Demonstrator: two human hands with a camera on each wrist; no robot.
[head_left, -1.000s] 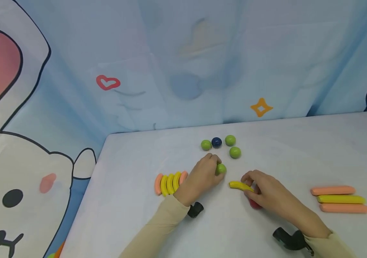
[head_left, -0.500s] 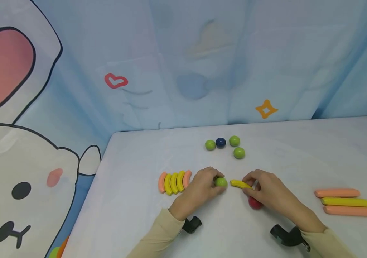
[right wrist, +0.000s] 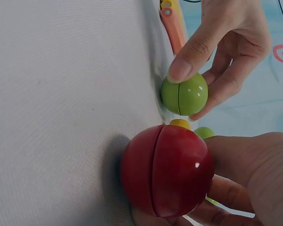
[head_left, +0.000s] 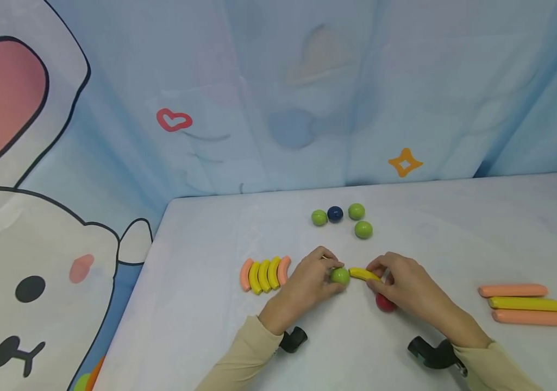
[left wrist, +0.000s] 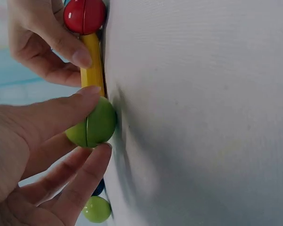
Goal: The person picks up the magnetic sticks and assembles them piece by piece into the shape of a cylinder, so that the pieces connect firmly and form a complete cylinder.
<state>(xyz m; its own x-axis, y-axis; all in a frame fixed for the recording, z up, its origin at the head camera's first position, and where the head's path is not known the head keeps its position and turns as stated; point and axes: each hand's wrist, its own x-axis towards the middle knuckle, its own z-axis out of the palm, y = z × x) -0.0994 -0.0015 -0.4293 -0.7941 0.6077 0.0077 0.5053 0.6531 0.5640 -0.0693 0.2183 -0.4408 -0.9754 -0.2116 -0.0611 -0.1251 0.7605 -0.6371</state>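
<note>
My left hand (head_left: 307, 279) pinches a green ball (head_left: 340, 276) between thumb and fingers, low over the table. The ball's right side meets the left end of a short curved yellow stick (head_left: 361, 273). My right hand (head_left: 412, 279) grips that stick by thumb and fingers. A red ball (head_left: 386, 303) sits at the stick's other end, partly behind the right hand in the head view. In the left wrist view the green ball (left wrist: 92, 123), yellow stick (left wrist: 93, 77) and red ball (left wrist: 85, 16) stand in one line. The red ball (right wrist: 167, 172) looms large in the right wrist view.
Several green balls (head_left: 363, 229) and a dark blue ball (head_left: 335, 214) lie behind the hands. Curved yellow and orange sticks (head_left: 264, 276) form a row at left. Straight yellow and orange sticks (head_left: 525, 304) lie at right. A printed curtain (head_left: 278, 98) hangs behind the table.
My left hand has drawn the green ball toward the front, away from the other balls, then rightward against the yellow stick's end. The right hand keeps its grip and has barely moved.
</note>
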